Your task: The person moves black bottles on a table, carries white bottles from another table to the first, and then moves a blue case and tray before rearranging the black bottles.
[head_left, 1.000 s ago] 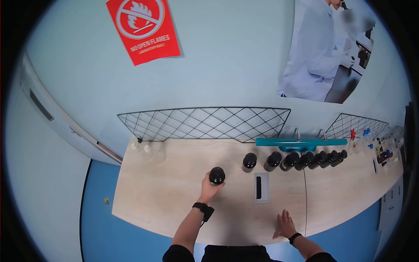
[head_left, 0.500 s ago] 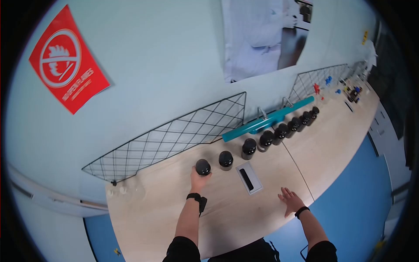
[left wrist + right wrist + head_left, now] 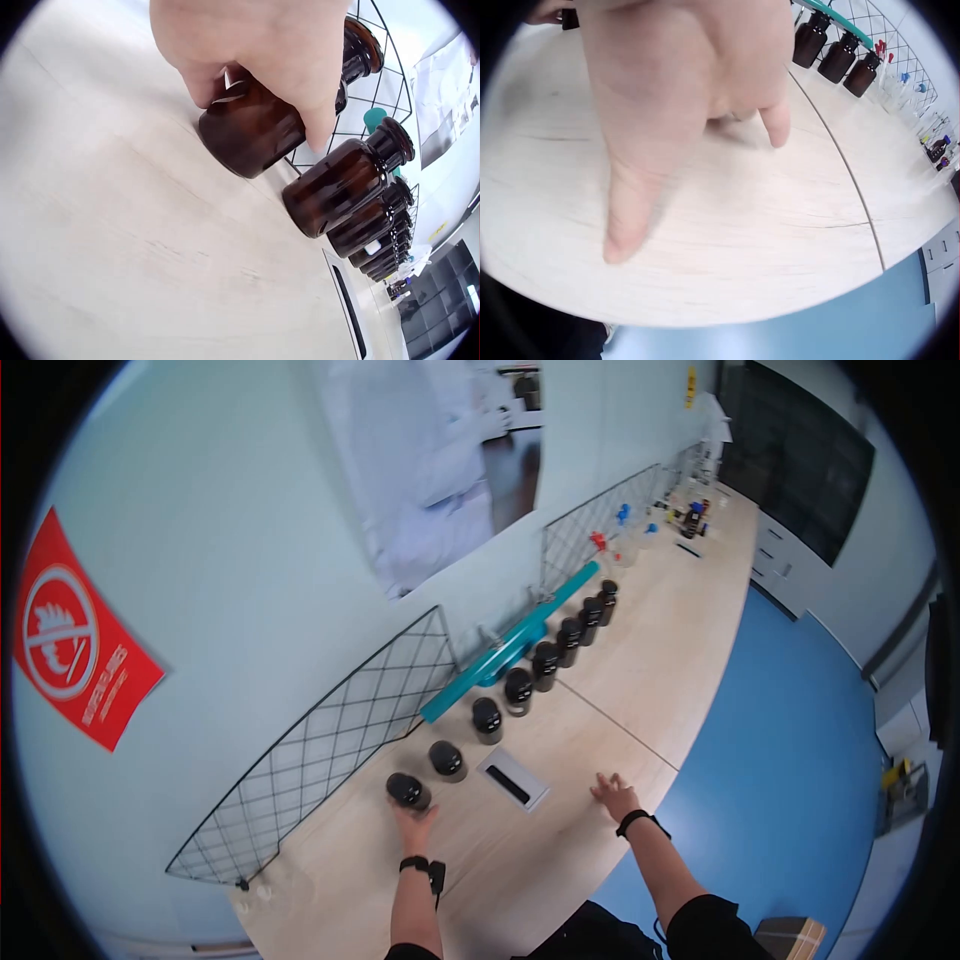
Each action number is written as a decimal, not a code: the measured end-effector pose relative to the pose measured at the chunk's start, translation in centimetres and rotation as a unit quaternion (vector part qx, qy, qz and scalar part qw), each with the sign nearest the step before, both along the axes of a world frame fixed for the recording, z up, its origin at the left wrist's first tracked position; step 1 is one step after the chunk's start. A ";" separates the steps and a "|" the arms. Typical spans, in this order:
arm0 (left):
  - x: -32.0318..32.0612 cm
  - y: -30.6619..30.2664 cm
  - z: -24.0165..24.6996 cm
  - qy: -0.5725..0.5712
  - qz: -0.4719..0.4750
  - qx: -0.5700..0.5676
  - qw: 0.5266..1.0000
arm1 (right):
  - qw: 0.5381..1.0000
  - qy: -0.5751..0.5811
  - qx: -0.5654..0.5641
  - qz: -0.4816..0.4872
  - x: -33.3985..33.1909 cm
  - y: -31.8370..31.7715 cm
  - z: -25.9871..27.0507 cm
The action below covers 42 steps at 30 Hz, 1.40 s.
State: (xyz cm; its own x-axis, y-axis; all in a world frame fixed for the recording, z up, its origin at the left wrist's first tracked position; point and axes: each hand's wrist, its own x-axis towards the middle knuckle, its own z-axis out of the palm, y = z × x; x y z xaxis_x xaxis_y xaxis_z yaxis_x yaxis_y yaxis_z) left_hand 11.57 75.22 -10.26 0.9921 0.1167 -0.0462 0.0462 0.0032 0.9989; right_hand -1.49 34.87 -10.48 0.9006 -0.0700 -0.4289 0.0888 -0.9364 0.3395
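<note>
My left hand (image 3: pixel 413 826) grips a dark amber glass bottle (image 3: pixel 251 133) with a black-looking stopper, fingers and thumb around its body. It stands upright at the near-left end of a row of similar amber bottles. The closest neighbour (image 3: pixel 337 189) is a short gap to its right. In the left wrist view the hand covers the upper part of the held bottle. My right hand (image 3: pixel 617 797) is by the table's front edge, fingers spread and pointing down at the wooden top, holding nothing.
Several amber bottles (image 3: pixel 487 720) run along a teal bar (image 3: pixel 510 643) by the wall. A black wire grid (image 3: pixel 340 740) stands behind. A socket panel (image 3: pixel 513 780) is set into the table (image 3: pixel 640 660). Clear glassware (image 3: pixel 268 890) sits at the left end; red and blue-topped items (image 3: pixel 598 542) lie farther right.
The head view has swung to the right. My left hand has carried the bottle away from me, into line with the row beside the end bottle. The right hand stays near the front edge.
</note>
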 end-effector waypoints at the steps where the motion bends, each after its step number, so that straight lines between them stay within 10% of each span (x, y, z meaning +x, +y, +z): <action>1: -0.4 0.8 -2.6 -0.025 0.021 0.228 0.973 | 0.999 -0.034 0.040 0.001 -0.1 -0.2 -0.8; 9: -11.7 -4.1 -2.5 0.052 -0.129 0.538 0.831 | 0.943 -0.145 0.271 -0.126 -2.0 2.4 -0.8; 17: -17.7 -17.8 -2.1 0.198 -0.101 0.590 0.776 | 0.918 -0.061 0.391 -0.016 -17.8 -6.0 -0.7; 27: -17.0 -43.3 2.6 0.314 -0.204 0.501 0.781 | 0.744 0.004 0.342 -0.574 -44.7 -30.9 -9.4; 34: -15.0 -56.8 0.8 0.122 -0.269 0.560 0.774 | 0.648 -0.042 0.388 -0.654 -42.3 -39.7 -11.5; 42: -6.5 -75.0 0.0 0.177 -0.177 0.542 0.802 | 0.677 -0.029 0.410 -0.611 -37.1 -55.8 -15.3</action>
